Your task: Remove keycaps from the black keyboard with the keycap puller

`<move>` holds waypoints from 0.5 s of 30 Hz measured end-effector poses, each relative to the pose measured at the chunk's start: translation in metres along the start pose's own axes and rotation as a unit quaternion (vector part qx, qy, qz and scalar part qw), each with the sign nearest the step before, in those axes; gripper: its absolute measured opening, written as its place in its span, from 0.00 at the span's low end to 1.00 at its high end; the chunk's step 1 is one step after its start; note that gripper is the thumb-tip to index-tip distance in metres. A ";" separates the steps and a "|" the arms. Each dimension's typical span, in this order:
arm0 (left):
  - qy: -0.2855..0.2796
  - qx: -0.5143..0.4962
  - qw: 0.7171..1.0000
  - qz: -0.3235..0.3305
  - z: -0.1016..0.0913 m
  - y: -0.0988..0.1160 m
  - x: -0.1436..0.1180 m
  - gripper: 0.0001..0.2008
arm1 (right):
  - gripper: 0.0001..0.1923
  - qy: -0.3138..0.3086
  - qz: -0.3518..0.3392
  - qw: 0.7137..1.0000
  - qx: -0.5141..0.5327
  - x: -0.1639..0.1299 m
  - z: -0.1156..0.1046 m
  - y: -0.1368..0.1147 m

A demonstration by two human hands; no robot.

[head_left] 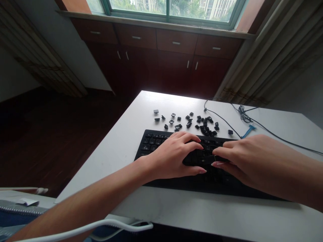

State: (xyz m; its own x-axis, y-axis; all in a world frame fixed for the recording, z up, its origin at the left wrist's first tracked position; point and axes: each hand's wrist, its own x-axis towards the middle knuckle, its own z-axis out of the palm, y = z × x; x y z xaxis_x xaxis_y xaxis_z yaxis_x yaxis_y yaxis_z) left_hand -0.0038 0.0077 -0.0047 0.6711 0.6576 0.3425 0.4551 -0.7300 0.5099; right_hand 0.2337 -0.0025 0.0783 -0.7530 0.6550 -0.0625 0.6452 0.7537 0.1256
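A black keyboard lies on the white table under both my hands, with keys showing at its left end. My left hand rests over its middle, fingers spread and slightly bent, with the thumb low on the keys. At the right, my right hand is closed in a pinch at the keyboard, and a thin bright metal wire shows at its fingertips. Beside the wire is a dark, long key-like piece. Its exact attachment is hard to see. Behind the keyboard lie several loose black keycaps, some heaped in a pile.
A small blue brush-like tool lies behind my right hand. A black cable runs across the right side of the white table. Near the lower left edge is a white curved bar. Cabinets stand beyond.
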 end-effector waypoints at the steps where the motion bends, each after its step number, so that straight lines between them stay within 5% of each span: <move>1: -0.002 0.001 1.000 -0.001 0.000 0.000 0.000 0.26 | 0.11 -0.041 -0.005 0.999 -0.022 0.008 -0.008 -0.005; 7: -0.010 0.007 1.000 0.006 -0.001 -0.003 0.001 0.23 | 0.12 -0.171 -0.042 0.981 -0.080 0.050 -0.040 -0.026; 12: -0.044 0.004 0.998 0.039 0.007 0.007 0.005 0.23 | 0.10 -0.138 -0.067 0.987 -0.058 0.048 -0.041 -0.020; 15: -0.023 0.006 1.000 -0.008 0.019 0.021 0.008 0.23 | 0.11 -0.126 -0.064 0.988 -0.055 0.043 -0.038 -0.017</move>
State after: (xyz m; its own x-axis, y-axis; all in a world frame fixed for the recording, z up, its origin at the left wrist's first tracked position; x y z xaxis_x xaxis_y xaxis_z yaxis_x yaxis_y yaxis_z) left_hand 0.0227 -0.0061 -0.0060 0.6894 0.6602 0.2981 0.4723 -0.7217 0.5061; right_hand 0.1859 0.0107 0.1110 -0.7625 0.5573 -0.3286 0.5175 0.8302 0.2071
